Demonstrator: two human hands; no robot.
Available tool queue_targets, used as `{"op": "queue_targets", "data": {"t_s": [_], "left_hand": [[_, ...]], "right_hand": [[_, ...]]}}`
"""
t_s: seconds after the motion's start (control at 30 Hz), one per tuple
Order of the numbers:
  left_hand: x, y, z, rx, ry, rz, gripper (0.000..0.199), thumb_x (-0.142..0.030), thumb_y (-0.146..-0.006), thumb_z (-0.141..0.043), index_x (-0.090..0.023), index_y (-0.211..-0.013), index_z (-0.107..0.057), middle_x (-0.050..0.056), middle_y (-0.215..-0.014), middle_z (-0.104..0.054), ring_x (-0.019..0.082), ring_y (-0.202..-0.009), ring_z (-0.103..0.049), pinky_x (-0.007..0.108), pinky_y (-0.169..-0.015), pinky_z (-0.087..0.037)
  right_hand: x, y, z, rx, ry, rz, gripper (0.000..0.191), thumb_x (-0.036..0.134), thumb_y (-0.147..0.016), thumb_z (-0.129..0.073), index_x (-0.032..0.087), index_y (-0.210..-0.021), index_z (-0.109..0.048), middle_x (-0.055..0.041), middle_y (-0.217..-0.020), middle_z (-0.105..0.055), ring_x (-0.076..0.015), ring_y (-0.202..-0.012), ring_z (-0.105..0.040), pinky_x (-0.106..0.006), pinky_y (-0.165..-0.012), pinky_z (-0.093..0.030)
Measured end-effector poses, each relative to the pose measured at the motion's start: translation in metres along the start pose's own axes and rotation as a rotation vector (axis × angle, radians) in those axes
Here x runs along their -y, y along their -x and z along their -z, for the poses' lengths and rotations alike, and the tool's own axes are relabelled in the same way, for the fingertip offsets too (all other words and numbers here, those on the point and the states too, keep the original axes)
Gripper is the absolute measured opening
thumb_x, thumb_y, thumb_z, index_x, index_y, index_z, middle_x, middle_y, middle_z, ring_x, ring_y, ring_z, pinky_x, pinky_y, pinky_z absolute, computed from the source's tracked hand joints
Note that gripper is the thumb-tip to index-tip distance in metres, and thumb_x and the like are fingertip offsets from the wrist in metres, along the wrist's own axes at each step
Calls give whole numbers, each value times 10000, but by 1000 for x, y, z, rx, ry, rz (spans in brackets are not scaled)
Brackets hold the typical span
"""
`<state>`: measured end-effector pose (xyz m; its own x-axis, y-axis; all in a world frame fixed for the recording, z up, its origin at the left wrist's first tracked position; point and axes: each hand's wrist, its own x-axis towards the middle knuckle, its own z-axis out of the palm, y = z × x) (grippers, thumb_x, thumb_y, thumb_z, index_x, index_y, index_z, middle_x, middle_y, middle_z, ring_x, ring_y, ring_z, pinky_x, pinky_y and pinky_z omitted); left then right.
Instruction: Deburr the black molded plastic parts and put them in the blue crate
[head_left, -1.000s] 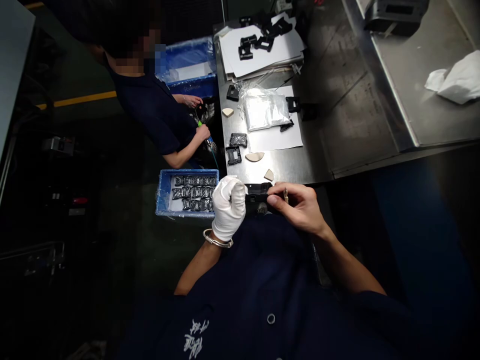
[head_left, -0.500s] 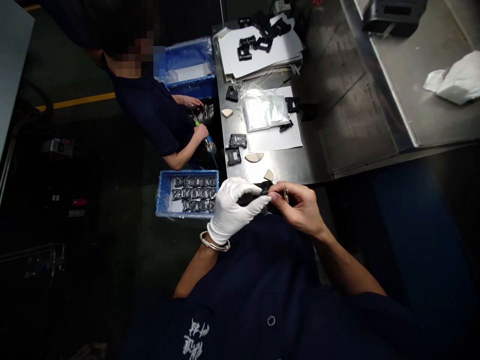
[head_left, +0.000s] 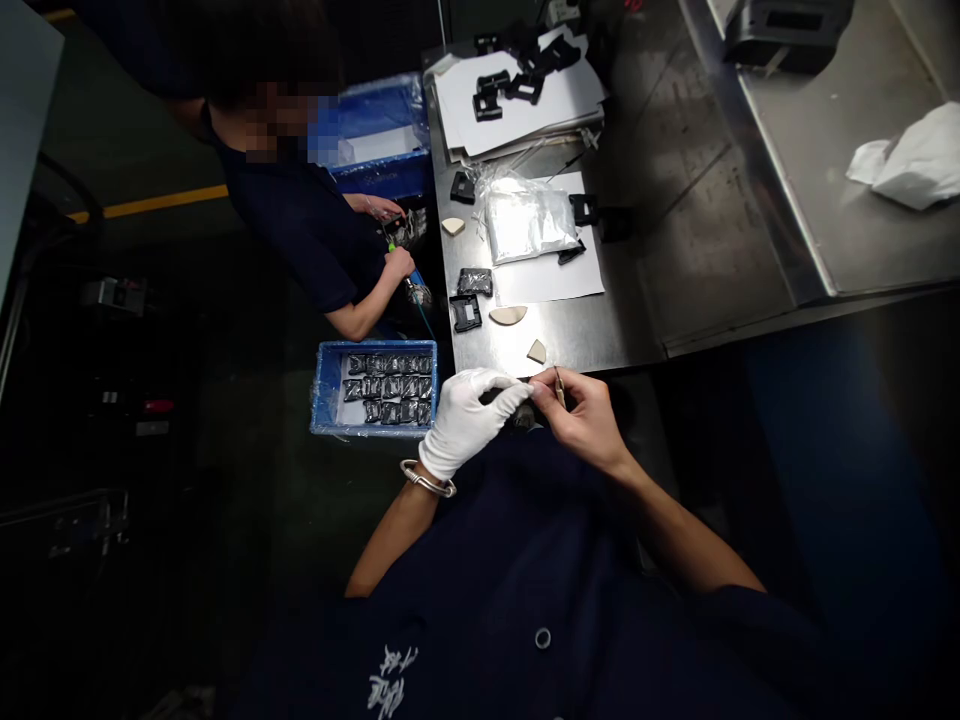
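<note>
A small black part (head_left: 493, 396) is up in front of the chest, right at the fingertips of both hands. Most of it is hidden, so its shape is hard to tell. The left hand (head_left: 474, 418), in a white glove, has its thumb and fingers pinched on it. The right hand (head_left: 581, 418) is bare, and its tips touch the glove's tips. It also grips a thin tan tool (head_left: 560, 388) — the tool sticks up between the fingers. A silver bracelet (head_left: 427, 480) goes around the left wrist.

Just past the fingertips, on the metal table (head_left: 585, 330), is a small tan piece (head_left: 536, 352). A longer tan piece (head_left: 508, 316) lies a bit farther off, near a black frame (head_left: 466, 313). Past those is a shiny plastic bag (head_left: 529, 220) on white paper (head_left: 581, 283).

Left of the glove is a blue box (head_left: 324, 390) with rows of wrapped black pieces (head_left: 390, 387). Ahead and left of the hands — a co-worker (head_left: 300, 235) in dark blue.
</note>
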<state>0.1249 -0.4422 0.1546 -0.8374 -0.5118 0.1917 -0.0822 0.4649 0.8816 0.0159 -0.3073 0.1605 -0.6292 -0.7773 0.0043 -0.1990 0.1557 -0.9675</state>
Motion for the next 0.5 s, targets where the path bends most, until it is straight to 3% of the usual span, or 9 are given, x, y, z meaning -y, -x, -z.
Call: {"op": "queue_targets", "data": {"t_s": [0.23, 0.3, 0.4, 0.5], "left_hand": [[5, 2, -3, -132, 26, 144, 402, -382, -994, -479, -177, -696, -655, 21, -654, -657, 132, -598, -610, 272, -611, -472], [3, 2, 1, -34, 77, 127, 375, -376, -1007, -447, -181, -807, -698, 43, -760, -708, 149, -683, -661, 279, -659, -504], [1, 1, 6, 114, 53, 35, 221, -375, -925, -615, -180, -903, -718, 50, -852, -742, 168, -754, -686, 290, -711, -519], [2, 2, 3, 87, 36, 28, 221, -353, -906, -645, -162, -814, -705, 33, -779, -726, 145, -700, -661, 270, -689, -498]], "right_hand": [[5, 3, -5, 5, 65, 77, 232, 343, -929, -589, 185, -762, -613, -7, -679, -565, -121, -589, -452, -279, -567, -363], [4, 2, -3, -10, 68, 67, 240, 345, -933, -586, 183, -757, -611, -9, -685, -574, -120, -592, -452, -279, -568, -363], [3, 1, -1, -23, 62, 51, 263, 360, -939, -577, 181, -748, -600, -5, -678, -567, -116, -585, -432, -275, -560, -356], [2, 1, -3, -19, 66, 56, 272, 359, -947, -566, 180, -743, -592, -5, -682, -565, -112, -583, -429, -271, -556, -350]]}}
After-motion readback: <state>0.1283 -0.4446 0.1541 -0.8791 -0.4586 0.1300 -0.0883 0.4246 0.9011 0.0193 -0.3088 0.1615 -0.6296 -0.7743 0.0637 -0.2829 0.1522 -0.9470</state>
